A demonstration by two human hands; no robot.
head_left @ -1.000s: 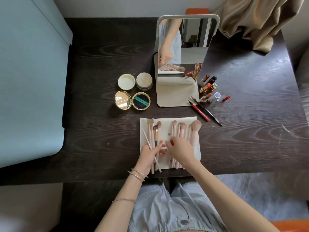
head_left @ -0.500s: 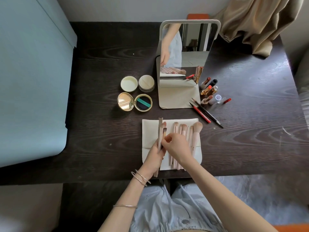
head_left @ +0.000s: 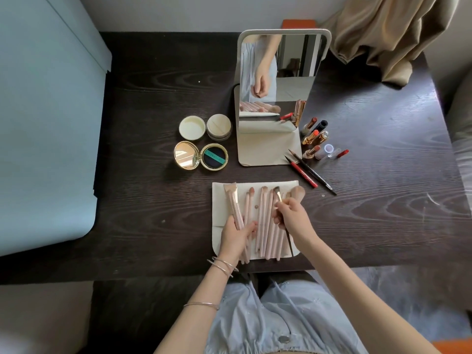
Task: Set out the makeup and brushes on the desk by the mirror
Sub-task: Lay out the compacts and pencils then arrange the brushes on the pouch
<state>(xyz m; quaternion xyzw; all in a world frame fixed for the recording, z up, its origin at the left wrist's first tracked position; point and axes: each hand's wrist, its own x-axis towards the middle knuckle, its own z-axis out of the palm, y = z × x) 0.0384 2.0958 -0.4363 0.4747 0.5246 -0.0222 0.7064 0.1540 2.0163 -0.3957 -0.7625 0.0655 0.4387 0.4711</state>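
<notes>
A cream cloth pouch (head_left: 219, 203) lies flat at the desk's front edge with several pink-handled brushes (head_left: 265, 221) laid on it. My left hand (head_left: 236, 235) grips a few pink brushes (head_left: 233, 203) by their handles, bristles pointing away from me. My right hand (head_left: 291, 215) pinches a dark-handled brush with a gold ferrule (head_left: 278, 194) over the right side of the pouch. The standing mirror (head_left: 278, 72) is behind the pouch, on its cream base.
Two round powder jars (head_left: 204, 127) and an open gold compact (head_left: 200, 159) sit left of the mirror. Lipsticks (head_left: 315, 135) and two pencils (head_left: 310, 175) lie to its right. A beige cloth (head_left: 383, 34) hangs at the back right, a pale blue surface (head_left: 46, 123) on the left.
My right hand carried the dark-handled brush from the left-hand bunch to the right side of the pouch. My left hand lowered its pink brushes back toward the pouch's left side.
</notes>
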